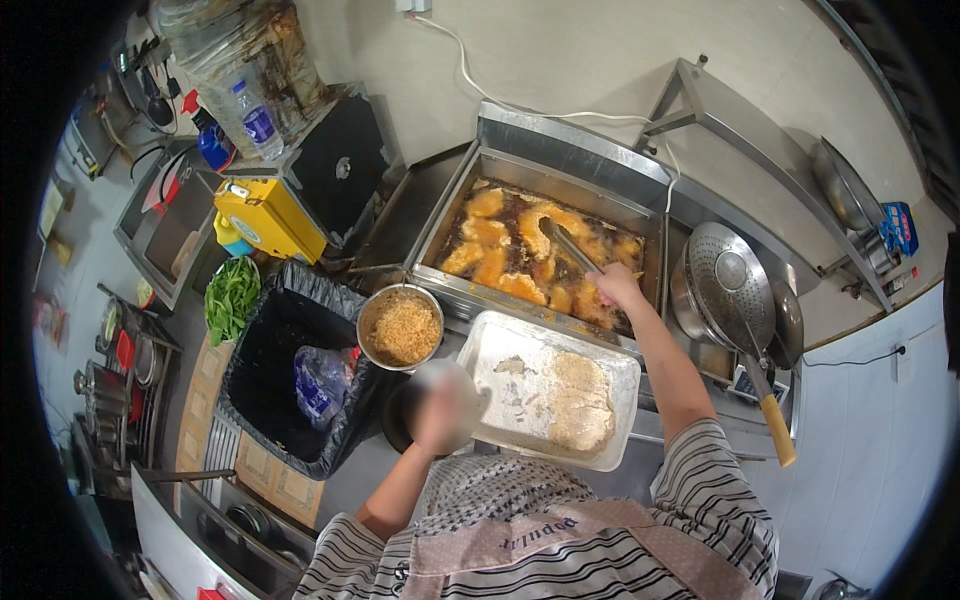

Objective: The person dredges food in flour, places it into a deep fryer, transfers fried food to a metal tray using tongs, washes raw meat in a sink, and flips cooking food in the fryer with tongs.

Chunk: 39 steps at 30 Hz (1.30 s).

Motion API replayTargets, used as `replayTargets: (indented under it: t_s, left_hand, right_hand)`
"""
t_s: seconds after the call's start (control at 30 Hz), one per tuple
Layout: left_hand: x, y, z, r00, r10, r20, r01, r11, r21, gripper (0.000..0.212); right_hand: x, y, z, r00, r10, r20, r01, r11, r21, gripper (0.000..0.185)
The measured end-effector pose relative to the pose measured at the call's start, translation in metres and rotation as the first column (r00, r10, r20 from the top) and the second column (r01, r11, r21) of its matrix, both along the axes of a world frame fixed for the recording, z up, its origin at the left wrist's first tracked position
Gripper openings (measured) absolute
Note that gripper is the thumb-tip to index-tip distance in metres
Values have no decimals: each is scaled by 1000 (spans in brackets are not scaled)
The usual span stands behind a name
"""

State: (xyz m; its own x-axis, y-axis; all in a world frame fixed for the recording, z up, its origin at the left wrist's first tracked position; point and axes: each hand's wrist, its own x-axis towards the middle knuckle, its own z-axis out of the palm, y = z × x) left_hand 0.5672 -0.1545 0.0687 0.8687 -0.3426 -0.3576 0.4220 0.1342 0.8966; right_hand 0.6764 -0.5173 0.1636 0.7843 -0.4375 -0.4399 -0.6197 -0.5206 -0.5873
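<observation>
My right hand [616, 286] grips metal tongs [574, 249], whose tips reach into the deep fryer [441, 236] at a curved piece of battered food [536, 234]. Several golden pieces lie in the bubbling dark oil around it. Nearer me is a white rectangular tray [628, 375] with a flat, coated piece of food [579, 401] on its right half and floury crumbs on its left. My left hand [439, 412] is beside the tray's left edge; a blur covers it, so its fingers and any hold are hidden. A steel pot of fried crumbs [406, 327] stands just beyond it.
A lined black bin [255, 375] with plastic wrapping is at the left, beside leafy greens [232, 296]. A yellow box [274, 217] stands behind them. Right of the fryer, a perforated steel strainer [731, 281] rests on a pot, its wooden handle [777, 431] jutting towards me. A metal shelf [765, 150] overhangs the back right.
</observation>
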Motion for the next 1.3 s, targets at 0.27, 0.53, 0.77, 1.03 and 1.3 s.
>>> replayTargets:
  t_s: [0.27, 0.53, 0.77, 1.03, 1.3]
  left_hand:
    - [0, 1, -15, 1000, 2, -24, -1, 998, 64, 51]
    - [0, 1, -21, 995, -43, 86, 23, 975, 219, 51]
    - [0, 0, -31, 992, -9, 130, -14, 984, 180, 51]
    - [-1, 1, -30, 992, -16, 128, -10, 979, 205, 51]
    - [3, 1, -35, 988, -41, 147, 10, 979, 206, 52]
  right_hand:
    - [45, 24, -7, 977, 207, -46, -210, 909, -360, 31]
    - [14, 52, 30, 745, 610, -270, -485, 218, -847, 27]
    - [44, 57, -20, 628, 730, -271, -298, -97, -950, 29]
    - [37, 28, -12, 633, 745, -212, -375, 56, -925, 26]
    - [16, 2, 2, 990, 126, -62, -105, 956, 274, 33]
